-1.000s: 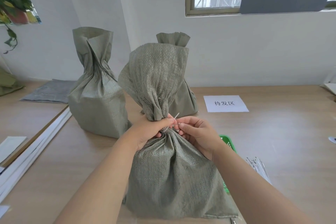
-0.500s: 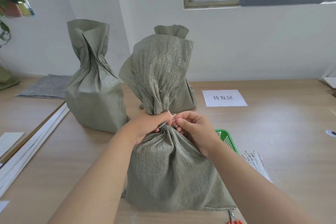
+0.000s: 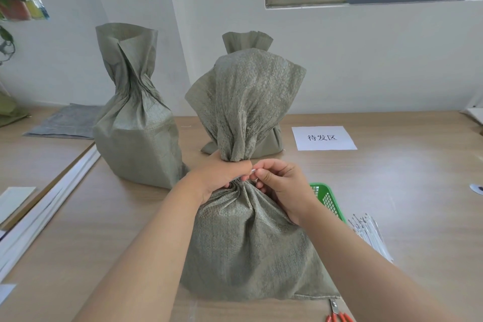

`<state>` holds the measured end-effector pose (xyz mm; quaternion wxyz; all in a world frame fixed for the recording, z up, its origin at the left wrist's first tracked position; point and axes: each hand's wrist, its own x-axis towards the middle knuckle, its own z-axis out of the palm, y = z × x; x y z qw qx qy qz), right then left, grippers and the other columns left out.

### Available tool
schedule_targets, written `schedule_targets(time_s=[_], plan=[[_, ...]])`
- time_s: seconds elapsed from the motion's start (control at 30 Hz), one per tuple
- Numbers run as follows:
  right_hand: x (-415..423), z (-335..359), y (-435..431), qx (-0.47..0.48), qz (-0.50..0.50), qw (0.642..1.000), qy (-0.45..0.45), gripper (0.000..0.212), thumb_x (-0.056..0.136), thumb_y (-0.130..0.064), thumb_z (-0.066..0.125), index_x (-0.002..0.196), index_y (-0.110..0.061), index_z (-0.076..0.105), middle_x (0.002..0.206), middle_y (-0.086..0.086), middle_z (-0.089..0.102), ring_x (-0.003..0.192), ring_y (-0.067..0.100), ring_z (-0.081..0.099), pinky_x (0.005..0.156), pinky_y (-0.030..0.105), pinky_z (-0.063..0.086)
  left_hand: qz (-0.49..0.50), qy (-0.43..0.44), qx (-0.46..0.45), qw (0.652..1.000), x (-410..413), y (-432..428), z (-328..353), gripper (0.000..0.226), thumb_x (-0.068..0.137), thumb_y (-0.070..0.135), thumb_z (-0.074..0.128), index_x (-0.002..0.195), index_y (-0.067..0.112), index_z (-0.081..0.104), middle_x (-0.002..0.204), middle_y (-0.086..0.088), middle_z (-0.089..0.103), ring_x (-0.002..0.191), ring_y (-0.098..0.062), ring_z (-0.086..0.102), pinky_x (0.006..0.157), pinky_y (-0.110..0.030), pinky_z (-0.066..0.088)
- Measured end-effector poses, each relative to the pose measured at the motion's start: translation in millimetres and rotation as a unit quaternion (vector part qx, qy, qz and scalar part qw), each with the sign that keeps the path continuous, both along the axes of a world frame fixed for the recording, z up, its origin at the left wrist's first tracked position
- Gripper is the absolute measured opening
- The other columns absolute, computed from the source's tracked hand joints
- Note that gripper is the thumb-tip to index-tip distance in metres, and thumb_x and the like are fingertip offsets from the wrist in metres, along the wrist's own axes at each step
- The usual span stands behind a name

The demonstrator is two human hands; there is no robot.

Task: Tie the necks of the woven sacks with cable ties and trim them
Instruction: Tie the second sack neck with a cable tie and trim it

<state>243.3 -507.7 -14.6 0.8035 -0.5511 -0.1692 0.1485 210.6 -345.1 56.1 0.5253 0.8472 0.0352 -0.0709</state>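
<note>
Head view. I see the left hand [image 3: 219, 178] wrapped round the gathered neck of the near sack [image 3: 248, 243], its fingers curled tight on the cloth. The right hand [image 3: 282, 188] meets it from the other side, thumb and forefinger pinching the white cable tie [image 3: 253, 170], of which only a short bit shows between the two hands. Above the fingers the sack's mouth fans out into a wide collar with a creased upper edge. Below them the filled body stands on the table [image 3: 405, 191], its bottom seam spread toward the near edge. Beyond the fingers, directly behind the collar, a second sack [image 3: 247, 40] shows its puckered top; I cannot tell whether the two touch. Left of the left hand's fingers a third sack [image 3: 136, 144] stands apart, neck twisted and mouth open. Right of the right hand's fingers the wooden tabletop runs open as far as a white paper label [image 3: 324, 138] near the wall. Below and right of those fingers a green basket [image 3: 328, 198] sits just beside the near sack, partly hidden by the wrist, with a bundle of loose ties [image 3: 371, 232] past it. Red-handled cutters [image 3: 337, 315] lie at the frame's bottom edge, near the sack's lower right corner. Long white strips [image 3: 47, 206] run along the table's left edge, well apart from the left forearm.
</note>
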Motion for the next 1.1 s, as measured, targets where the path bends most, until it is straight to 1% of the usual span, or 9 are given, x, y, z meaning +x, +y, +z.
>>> schedule_targets(time_s=[0.1, 0.2, 0.3, 0.43, 0.63, 0.73, 0.9, 1.0, 1.1], plan=[[-1.9, 1.8, 0.4, -0.007, 0.001, 1.000, -0.009, 0.012, 0.090, 0.003, 0.062, 0.089, -0.003, 0.073, 0.081, 0.016, 0.064, 0.063, 0.011, 0.053, 0.059, 0.020, 0.047, 0.006, 0.000, 0.000, 1.000, -0.6, -1.7, 0.3, 0.019, 0.061, 0.031, 0.059, 0.045, 0.023, 0.053, 0.062, 0.009, 0.056, 0.068, -0.007, 0.049, 0.063, -0.028, 0.037], [-2.9, 3.1, 0.2, -0.009, 0.002, 1.000, -0.010, 0.011, 0.091, 0.003, 0.062, 0.091, 0.000, 0.072, 0.079, 0.013, 0.064, 0.063, 0.011, 0.052, 0.058, 0.019, 0.047, 0.005, -0.003, 0.008, 1.000, -1.1, -3.2, 1.1, 0.017, 0.060, 0.031, 0.059, 0.048, 0.021, 0.052, 0.062, 0.008, 0.056, 0.066, -0.006, 0.049, 0.063, -0.028, 0.037], [-3.3, 4.4, 0.0, -0.007, 0.002, 1.000, -0.009, 0.015, 0.091, 0.003, 0.062, 0.087, -0.005, 0.074, 0.076, 0.009, 0.066, 0.063, 0.011, 0.052, 0.058, 0.019, 0.046, 0.006, -0.001, 0.014, 1.000, -0.8, -3.2, 2.0, 0.015, 0.059, 0.031, 0.059, 0.051, 0.020, 0.052, 0.060, 0.011, 0.055, 0.069, -0.007, 0.049, 0.065, -0.028, 0.037], [-2.2, 3.3, 0.7, -0.009, 0.003, 1.000, -0.011, 0.020, 0.090, 0.003, 0.063, 0.084, -0.010, 0.076, 0.075, 0.008, 0.066, 0.063, 0.011, 0.052, 0.059, 0.020, 0.047, 0.002, 0.004, 0.016, 1.000, -0.9, -2.7, 3.6, 0.014, 0.058, 0.030, 0.059, 0.051, 0.020, 0.052, 0.058, 0.012, 0.054, 0.069, -0.007, 0.049, 0.065, -0.029, 0.036], [0.6, 0.2, 0.4, -0.015, -0.002, 1.000, -0.013, 0.018, 0.090, 0.002, 0.063, 0.086, -0.010, 0.076, 0.077, 0.009, 0.067, 0.062, 0.010, 0.053, 0.059, 0.021, 0.047, -0.010, 0.008, 0.022, 1.000, -0.3, -3.9, 5.8, 0.013, 0.060, 0.029, 0.059, 0.053, 0.020, 0.053, 0.059, 0.010, 0.054, 0.066, -0.007, 0.046, 0.061, -0.027, 0.035], [1.7, -1.1, 0.4, -0.023, -0.001, 1.000, -0.020, 0.014, 0.091, 0.001, 0.063, 0.089, -0.006, 0.075, 0.084, 0.017, 0.066, 0.063, 0.010, 0.053, 0.060, 0.021, 0.047, -0.014, 0.012, 0.020, 1.000, 0.6, -4.6, 6.6, 0.014, 0.060, 0.029, 0.058, 0.062, 0.015, 0.057, 0.055, 0.013, 0.053, 0.064, -0.006, 0.046, 0.060, -0.026, 0.034], [4.0, -4.0, -0.2, -0.030, -0.004, 0.999, -0.027, 0.009, 0.090, -0.001, 0.065, 0.095, 0.001, 0.073, 0.090, 0.023, 0.065, 0.065, 0.011, 0.053, 0.062, 0.022, 0.047, -0.010, 0.014, 0.016, 1.000, 1.1, -5.8, 7.9, 0.012, 0.060, 0.028, 0.059, 0.053, 0.022, 0.053, 0.055, 0.011, 0.053, 0.054, 0.000, 0.046, 0.059, -0.026, 0.033], [4.1, -2.8, -0.9, -0.030, -0.001, 0.999, -0.030, 0.011, 0.091, -0.001, 0.064, 0.096, 0.000, 0.074, 0.089, 0.021, 0.067, 0.065, 0.011, 0.054, 0.062, 0.022, 0.047, -0.009, 0.013, 0.016, 1.000, 0.5, -5.3, 8.2, 0.013, 0.061, 0.030, 0.060, 0.053, 0.021, 0.053, 0.060, 0.009, 0.053, 0.064, -0.005, 0.046, 0.062, -0.027, 0.034], [2.8, -2.4, -2.5, -0.011, 0.017, 1.000, -0.018, 0.020, 0.095, -0.001, 0.058, 0.092, -0.009, 0.076, 0.083, 0.010, 0.067, 0.068, 0.012, 0.055, 0.064, 0.024, 0.047, -0.007, 0.011, 0.012, 1.000, -0.6, -4.6, 8.1, 0.014, 0.064, 0.030, 0.061, 0.057, 0.019, 0.057, 0.067, 0.008, 0.056, 0.071, -0.008, 0.048, 0.064, -0.028, 0.036]])
